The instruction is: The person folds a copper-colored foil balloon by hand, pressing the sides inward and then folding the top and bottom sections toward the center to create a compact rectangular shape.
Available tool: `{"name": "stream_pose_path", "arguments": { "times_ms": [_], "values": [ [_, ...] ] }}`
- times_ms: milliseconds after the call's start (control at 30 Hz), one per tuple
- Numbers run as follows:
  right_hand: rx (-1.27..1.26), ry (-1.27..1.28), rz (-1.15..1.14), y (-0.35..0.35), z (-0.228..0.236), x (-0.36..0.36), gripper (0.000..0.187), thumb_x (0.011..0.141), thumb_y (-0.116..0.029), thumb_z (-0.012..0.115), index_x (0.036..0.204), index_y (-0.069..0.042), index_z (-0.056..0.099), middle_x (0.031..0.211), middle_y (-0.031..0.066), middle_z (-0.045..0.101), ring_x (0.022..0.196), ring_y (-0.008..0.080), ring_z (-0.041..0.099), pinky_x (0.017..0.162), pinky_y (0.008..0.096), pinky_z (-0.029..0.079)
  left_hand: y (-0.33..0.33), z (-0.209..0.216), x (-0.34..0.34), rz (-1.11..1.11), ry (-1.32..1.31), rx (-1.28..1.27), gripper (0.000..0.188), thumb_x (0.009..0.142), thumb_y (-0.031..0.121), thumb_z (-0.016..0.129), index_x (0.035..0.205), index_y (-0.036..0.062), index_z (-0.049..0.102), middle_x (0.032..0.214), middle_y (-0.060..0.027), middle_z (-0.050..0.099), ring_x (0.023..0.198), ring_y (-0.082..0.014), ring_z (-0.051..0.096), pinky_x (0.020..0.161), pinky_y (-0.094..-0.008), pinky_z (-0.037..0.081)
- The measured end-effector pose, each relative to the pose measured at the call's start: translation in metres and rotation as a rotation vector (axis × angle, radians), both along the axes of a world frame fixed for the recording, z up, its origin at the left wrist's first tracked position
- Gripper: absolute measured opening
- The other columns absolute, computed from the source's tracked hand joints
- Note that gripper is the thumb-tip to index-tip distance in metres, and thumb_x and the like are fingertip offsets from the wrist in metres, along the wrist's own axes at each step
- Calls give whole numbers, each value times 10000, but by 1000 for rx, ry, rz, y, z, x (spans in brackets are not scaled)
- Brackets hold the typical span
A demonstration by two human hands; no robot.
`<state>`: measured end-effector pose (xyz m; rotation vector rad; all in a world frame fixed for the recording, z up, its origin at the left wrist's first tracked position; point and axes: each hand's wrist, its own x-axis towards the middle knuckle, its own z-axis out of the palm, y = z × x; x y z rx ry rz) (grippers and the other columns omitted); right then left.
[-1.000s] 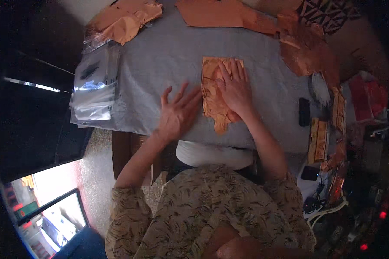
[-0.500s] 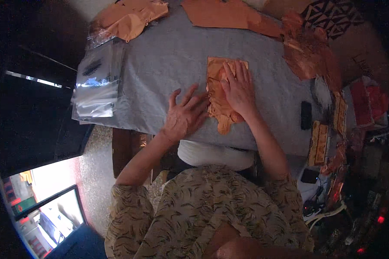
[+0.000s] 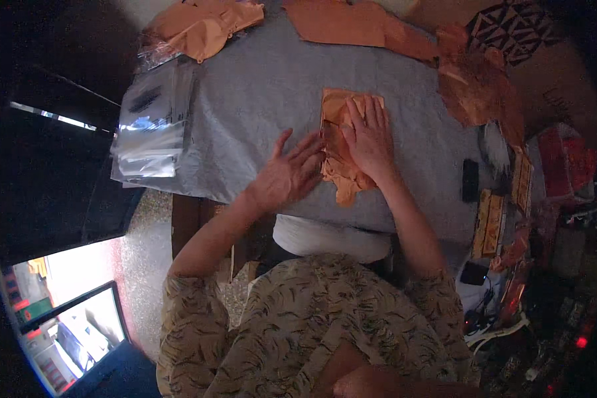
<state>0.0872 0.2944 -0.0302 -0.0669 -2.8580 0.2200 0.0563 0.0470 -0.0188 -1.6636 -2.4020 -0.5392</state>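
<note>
**Your right hand (image 3: 371,140) flat on the copper-coloured sheet (image 3: 339,149)**

Your grey-covered table (image 3: 259,86) runs beneath; pieces (image 3: 205,30) at its far edge are cut off above. The sheet, near the front edge, is partly hidden. Your right hand grips nothing; your left hand (image 3: 284,176) is splayed beside the sheet, contact unclear. Writing (image 3: 556,99) upper right is too blurred.

ngl, can't properly read anything here. There's a dark handwritten scrawl (image 3: 556,99) on the brown surface (image 3: 540,76) at upper right, but it's too blurry to make out. The yellow-orange strip (image 3: 489,222) on the table (image 3: 424,179) has letter-like marks, also just mush.
</note>
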Motion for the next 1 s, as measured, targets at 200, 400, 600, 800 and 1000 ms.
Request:
{"name": "stream_pose_path", "arguments": {
  "times_ms": [200,400,600,800,1000],
  "values": [
    [-30,16,23,1,2,1,600,1099,-403,453,1616,-124,332,1680,232,243,1570,406,196,1270,553,169,2,8,-5,-41,-22,-56,431,998,293,621,1343,43,557,1529,-160,506,1525,-313,354,1215,-672,173],
    [-12,2,11,-1,2,-1,657,1080,-472,478,1623,-134,328,1680,248,230,1566,425,193,1270,536,178,-2,3,-6,-54,48,-18,402,975,296,661,1298,58,625,1457,-111,588,1502,-268,404,1218,-677,171],
    [-46,8,28,-2,10,1,800,983,-574,616,1624,-180,342,1673,260,233,1560,438,203,1262,549,193,-4,0,-7,-50,-47,26,429,961,272,702,1348,104,629,1466,-73,607,1484,-277,444,1226,-657,191],
    [-70,10,30,-2,11,2,843,939,-552,686,1622,-193,347,1663,282,234,1555,455,201,1259,558,200,-6,0,-12,-45,-147,44,418,963,256,706,1351,118,638,1495,-64,592,1480,-295,451,1221,-639,196],
    [-27,-59,18,-4,13,1,812,967,-514,664,1632,-203,318,1675,274,207,1558,450,196,1265,559,183,-9,0,-10,-20,-119,95,411,960,261,699,1353,156,644,1431,-34,628,1469,-272,454,1204,-620,219]
  ]
}}
